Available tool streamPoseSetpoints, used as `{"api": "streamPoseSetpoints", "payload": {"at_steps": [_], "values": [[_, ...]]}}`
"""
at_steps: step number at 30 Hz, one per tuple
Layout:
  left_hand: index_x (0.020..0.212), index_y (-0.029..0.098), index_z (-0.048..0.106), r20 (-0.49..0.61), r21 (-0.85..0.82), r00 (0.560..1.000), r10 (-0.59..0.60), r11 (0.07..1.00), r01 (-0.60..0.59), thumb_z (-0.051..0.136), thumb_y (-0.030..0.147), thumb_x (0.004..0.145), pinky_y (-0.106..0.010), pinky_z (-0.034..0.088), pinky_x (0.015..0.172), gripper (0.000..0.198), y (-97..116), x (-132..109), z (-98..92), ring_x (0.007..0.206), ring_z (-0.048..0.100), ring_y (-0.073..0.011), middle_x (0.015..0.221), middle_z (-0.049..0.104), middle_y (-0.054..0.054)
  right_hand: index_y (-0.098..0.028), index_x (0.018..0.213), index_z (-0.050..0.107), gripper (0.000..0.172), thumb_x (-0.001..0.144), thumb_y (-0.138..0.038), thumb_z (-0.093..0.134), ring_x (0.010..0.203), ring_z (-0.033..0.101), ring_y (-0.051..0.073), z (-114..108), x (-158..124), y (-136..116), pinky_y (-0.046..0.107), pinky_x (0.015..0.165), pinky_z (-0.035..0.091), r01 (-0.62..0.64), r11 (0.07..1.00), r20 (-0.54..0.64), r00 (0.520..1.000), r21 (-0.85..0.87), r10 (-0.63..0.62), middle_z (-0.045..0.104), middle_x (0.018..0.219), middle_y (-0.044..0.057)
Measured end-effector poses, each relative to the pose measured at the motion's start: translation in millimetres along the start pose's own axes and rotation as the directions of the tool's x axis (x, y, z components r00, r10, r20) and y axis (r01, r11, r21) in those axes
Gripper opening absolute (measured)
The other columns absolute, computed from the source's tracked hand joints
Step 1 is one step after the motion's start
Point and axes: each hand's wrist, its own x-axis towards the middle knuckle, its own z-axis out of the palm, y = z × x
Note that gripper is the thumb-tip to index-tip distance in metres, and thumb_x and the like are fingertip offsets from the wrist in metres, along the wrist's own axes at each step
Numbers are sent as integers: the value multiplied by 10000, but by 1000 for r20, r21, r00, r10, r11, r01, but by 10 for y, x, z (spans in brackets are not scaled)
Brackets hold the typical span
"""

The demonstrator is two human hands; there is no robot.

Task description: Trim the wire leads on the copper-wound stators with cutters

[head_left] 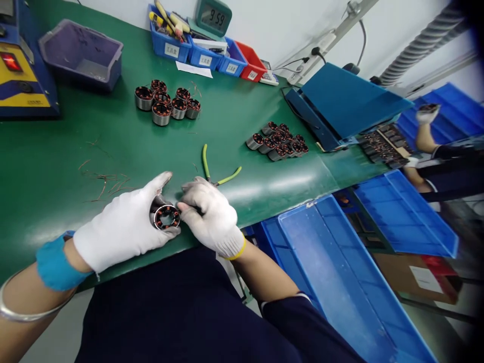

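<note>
My left hand [126, 222], in a white glove, is wrapped round a motor stator [167, 217], a metal ring with copper windings whose open end faces me. Close to the stator's right side, my right hand [209, 214], also gloved, has thumb and fingers drawn together in a pinch. Whatever lies between those fingertips is too small to make out. Green-handled pliers [223, 177] lie on the bench just beyond my right hand, their jaws partly hidden by it. Loose wire offcuts [109, 184] are scattered left of my hands.
Two groups of stators, one at back centre [162, 114] and one at right [278, 153], stand on the green bench [113, 136]. Behind are a purple bin [81, 50], tool boxes [172, 49] and a clock [214, 17]. Blue trays [328, 272] sit lower right; a co-worker's hand [428, 115] is beyond.
</note>
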Motion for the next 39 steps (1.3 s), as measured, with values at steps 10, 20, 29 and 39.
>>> {"api": "streamPoseSetpoints", "payload": {"at_steps": [10, 20, 29, 39], "values": [[1567, 289, 397, 55, 44, 998, 13, 999, -16, 674, 596, 695, -437, 581, 676, 965, -81, -11, -67, 856, 736, -377, 1063, 763, -67, -171, 1124, 670, 288, 974, -397, 573, 1138, 647, 278, -394, -368, -242, 411, 926, 568, -11, 952, -9, 1000, -305, 9, 694, 1173, 158], [1587, 284, 309, 133, 207, 983, 127, 966, -153, 599, 491, 885, -360, 580, 782, 788, -39, -63, -173, 977, 732, -285, 1194, 730, -49, -259, 1236, 698, 341, 1038, -417, 471, 981, 711, 231, -96, -237, -154, 312, 753, 497, -245, 930, 404, 848, -275, 343, 756, 1101, 45], [1245, 307, 618, 60, 126, 939, 338, 931, -343, 634, 425, 886, -285, 575, 813, 378, -82, -63, -151, 915, 723, -201, 1126, 732, 6, -249, 1131, 696, 679, 618, -655, 878, 819, 679, 181, -403, -110, -141, 251, 641, 389, -317, 948, 503, 818, -12, 280, 734, 930, -17], [1204, 290, 621, 63, 102, 933, 354, 928, -359, 696, 505, 863, -301, 567, 766, 410, -48, -36, -134, 870, 709, -195, 1077, 728, 1, -200, 983, 710, 295, 1037, -395, 495, 798, 635, 162, -263, -153, -31, 280, 632, 283, -135, 988, 453, 878, -75, 155, 721, 869, 23]]}}
